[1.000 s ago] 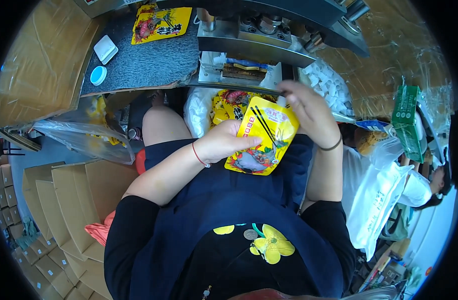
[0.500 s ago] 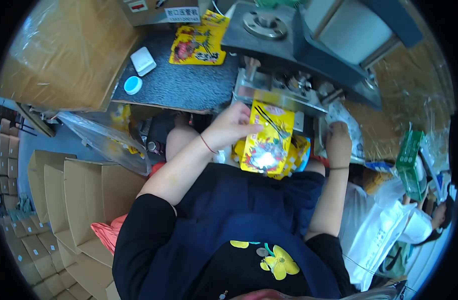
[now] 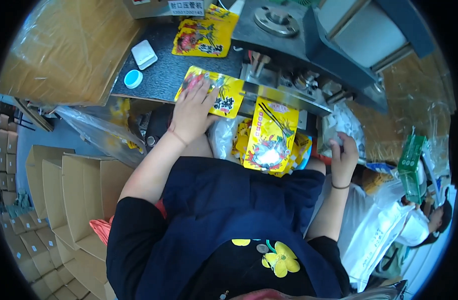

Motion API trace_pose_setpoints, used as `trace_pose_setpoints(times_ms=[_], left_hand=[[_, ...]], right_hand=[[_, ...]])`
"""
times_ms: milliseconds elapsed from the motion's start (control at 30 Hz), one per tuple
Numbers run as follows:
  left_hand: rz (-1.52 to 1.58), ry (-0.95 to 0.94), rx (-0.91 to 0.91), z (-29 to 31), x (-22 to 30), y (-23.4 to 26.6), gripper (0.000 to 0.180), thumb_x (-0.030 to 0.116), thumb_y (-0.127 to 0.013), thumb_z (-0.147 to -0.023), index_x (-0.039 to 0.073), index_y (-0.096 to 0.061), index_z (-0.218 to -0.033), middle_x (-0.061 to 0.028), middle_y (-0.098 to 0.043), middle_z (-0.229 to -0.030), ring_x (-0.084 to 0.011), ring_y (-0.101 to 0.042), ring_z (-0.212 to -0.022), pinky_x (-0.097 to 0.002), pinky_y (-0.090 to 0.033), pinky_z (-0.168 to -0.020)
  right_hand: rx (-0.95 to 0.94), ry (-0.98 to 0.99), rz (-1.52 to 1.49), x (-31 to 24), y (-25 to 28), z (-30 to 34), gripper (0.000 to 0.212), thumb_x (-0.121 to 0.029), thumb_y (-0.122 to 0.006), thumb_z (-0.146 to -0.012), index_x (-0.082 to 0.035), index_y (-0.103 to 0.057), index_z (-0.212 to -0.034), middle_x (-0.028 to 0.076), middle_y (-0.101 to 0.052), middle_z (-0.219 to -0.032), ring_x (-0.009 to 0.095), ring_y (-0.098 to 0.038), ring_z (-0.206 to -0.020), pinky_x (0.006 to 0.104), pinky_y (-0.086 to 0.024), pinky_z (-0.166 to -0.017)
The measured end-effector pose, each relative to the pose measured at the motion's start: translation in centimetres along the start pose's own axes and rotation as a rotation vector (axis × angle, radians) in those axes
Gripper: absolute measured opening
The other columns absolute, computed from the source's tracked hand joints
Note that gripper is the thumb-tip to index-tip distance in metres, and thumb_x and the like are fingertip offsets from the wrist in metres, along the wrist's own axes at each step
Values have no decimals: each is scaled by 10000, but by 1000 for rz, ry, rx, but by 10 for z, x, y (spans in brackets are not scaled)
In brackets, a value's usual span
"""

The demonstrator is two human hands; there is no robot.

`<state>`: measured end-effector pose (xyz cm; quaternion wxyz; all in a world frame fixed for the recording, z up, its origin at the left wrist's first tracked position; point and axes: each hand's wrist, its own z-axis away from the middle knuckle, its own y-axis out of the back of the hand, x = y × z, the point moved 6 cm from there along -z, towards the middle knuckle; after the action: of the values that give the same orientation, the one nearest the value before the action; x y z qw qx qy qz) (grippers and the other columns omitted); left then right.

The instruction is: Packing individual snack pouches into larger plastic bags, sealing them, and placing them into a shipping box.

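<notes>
My left hand (image 3: 193, 112) lies flat with fingers stretched over a yellow printed pouch (image 3: 228, 98), at the table's front edge just left of the metal press (image 3: 309, 82). A second yellow pouch (image 3: 270, 135) hangs upright from the front of the press, above my lap. More yellow pouches (image 3: 243, 135) are bunched behind and below it. Off to the right, my right hand (image 3: 345, 156) has thumb and fingers pinched on a small pale piece (image 3: 338, 141). That hand is beside a clear plastic bag (image 3: 343, 122) of small whitish parts.
Several yellow pouches (image 3: 205, 37) lie at the back of the dark table (image 3: 161, 80). A small white box (image 3: 144, 54) and a blue-topped round tub (image 3: 133, 79) rest on its left. Cardboard boxes (image 3: 81, 195) stand at lower left. A green box (image 3: 412, 167) and another person (image 3: 421, 225) are at right.
My left hand has left the hanging pouch and moved left and farther away, onto another pouch now at the table edge. My right hand has drawn back toward me, pinching a small piece.
</notes>
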<state>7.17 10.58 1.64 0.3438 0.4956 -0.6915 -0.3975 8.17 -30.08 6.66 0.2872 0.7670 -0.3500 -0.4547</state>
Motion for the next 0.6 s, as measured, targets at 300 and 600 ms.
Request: trace_pose_setpoints(times_ms=[300, 600], left_hand=[[1142, 364, -287, 24, 53, -17, 149, 99, -706, -904, -28, -690, -980, -78, -703, -811, -90, -655, -732, -256, -516, -653], [1734, 474, -643, 38, 140, -35, 300, 221, -655, -972, -40, -690, -1116, -71, -738, -1007, -117, -662, -912, -277, -524, -850]], right_hand=[[-252, 296, -481, -116, -49, -19, 139, -129, -614, -958, 1, -606, -1006, 73, -623, -901, 178, -591, -805, 284, -472, -743], [-207, 369, -222, -104, -36, -28, 209, -198, -585, -985, -5, -651, -939, 78, -637, -832, 201, -600, -784, 297, -469, -731]])
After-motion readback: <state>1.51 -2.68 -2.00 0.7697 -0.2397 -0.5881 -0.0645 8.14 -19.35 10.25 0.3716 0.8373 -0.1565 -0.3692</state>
